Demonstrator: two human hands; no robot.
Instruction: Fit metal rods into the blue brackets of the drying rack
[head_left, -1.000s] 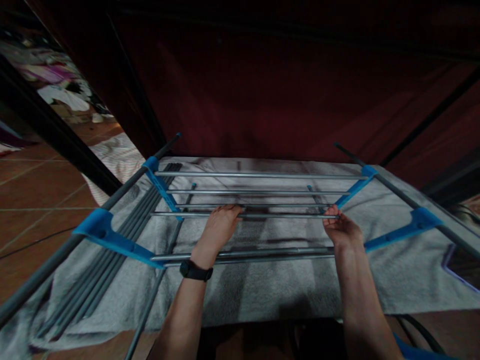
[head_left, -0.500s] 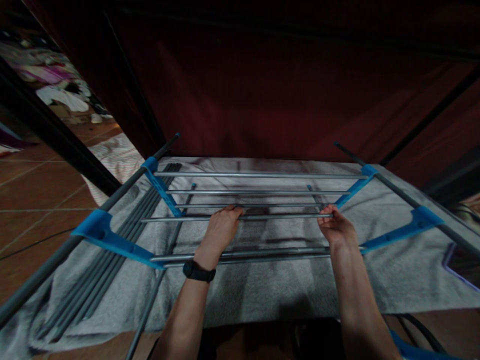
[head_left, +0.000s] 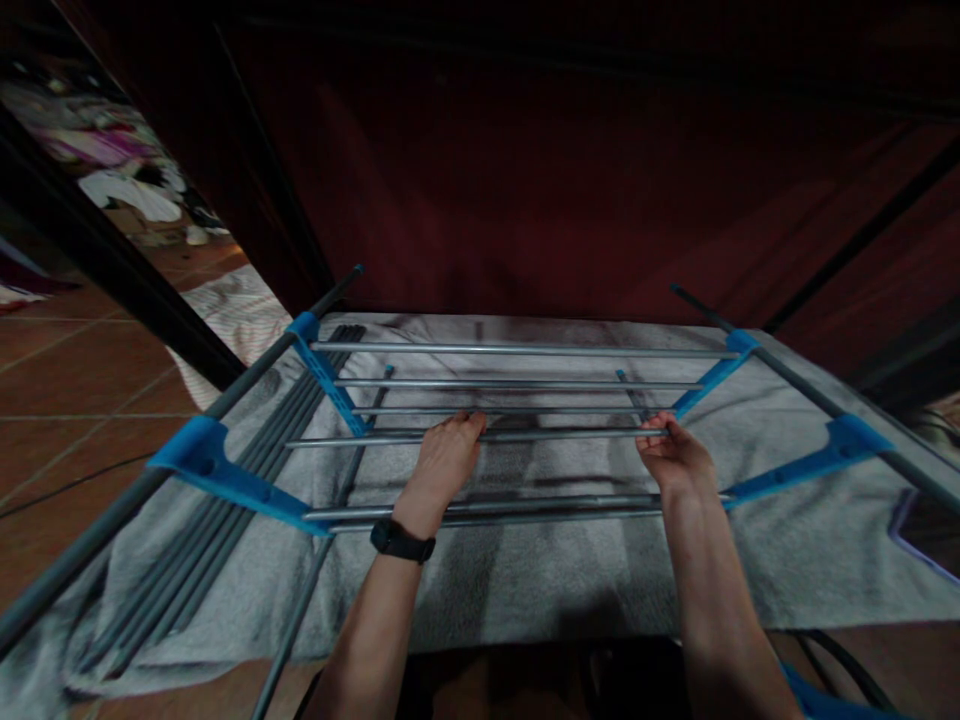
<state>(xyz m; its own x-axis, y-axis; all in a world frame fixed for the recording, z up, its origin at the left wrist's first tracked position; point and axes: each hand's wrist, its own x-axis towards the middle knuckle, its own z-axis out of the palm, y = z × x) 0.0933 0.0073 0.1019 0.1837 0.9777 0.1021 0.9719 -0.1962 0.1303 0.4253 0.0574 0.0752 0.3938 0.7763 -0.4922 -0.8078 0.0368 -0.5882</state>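
A loose grey metal rod (head_left: 555, 435) lies level across the middle of a rack frame of grey tubes and blue plastic brackets. My left hand (head_left: 450, 450), with a dark band on the wrist, is closed over the rod near its middle. At the rod's right end, my right hand (head_left: 671, 450) grips it with curled fingers. The rod's left end juts free, short of the left front bracket (head_left: 225, 465). Behind it, several crossbars (head_left: 525, 350) join the rear brackets; closer to me, more bars (head_left: 555, 508) span the front ones, with the right front bracket (head_left: 814, 460) beyond my right hand.
Several grey tubes (head_left: 225, 530) lie bundled on the grey towel (head_left: 540, 590) at left. A dark red panel (head_left: 510, 200) rises behind the rack. A phone-like object with a purple edge (head_left: 922, 535) rests at far right. Clothes (head_left: 112, 160) are piled at upper left.
Both hands keep their hold on the rod and have hardly moved. The whole view has shifted very slightly.
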